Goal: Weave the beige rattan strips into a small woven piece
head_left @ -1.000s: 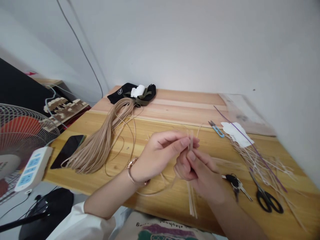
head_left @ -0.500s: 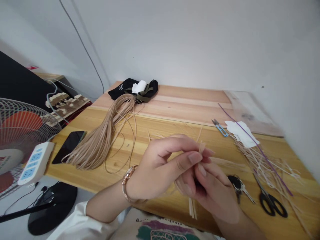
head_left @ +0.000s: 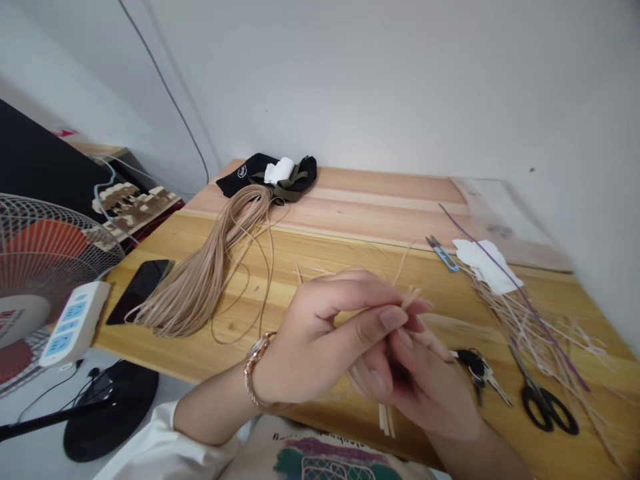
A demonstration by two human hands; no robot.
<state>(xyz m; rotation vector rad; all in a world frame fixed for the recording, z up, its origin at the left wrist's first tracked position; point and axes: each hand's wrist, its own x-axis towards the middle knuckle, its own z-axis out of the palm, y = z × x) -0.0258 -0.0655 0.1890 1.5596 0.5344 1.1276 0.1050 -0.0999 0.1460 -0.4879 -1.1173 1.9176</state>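
My left hand (head_left: 325, 340) and my right hand (head_left: 425, 383) meet over the near edge of the wooden table (head_left: 360, 220). Both pinch a few thin tan strips (head_left: 409, 297), whose short ends stick up past my left thumb and fingertips. The strips' lower ends (head_left: 385, 420) hang below my hands at the table edge. My right hand sits under and behind the left, its fingers curled around the strips. A watch is on my left wrist.
A long bundle of tan cord (head_left: 210, 267) lies at left beside a black phone (head_left: 140, 281). Keys (head_left: 477, 370), black scissors (head_left: 545, 397), blue snips (head_left: 443, 253), white paper (head_left: 483, 263) and scattered strip offcuts (head_left: 530, 320) lie at right. A fan (head_left: 45, 267) and power strip (head_left: 75, 323) stand off the table's left.
Both hands have dropped slightly toward me and the strip ends have tilted to the right. My left fingers have closed further over the strips.
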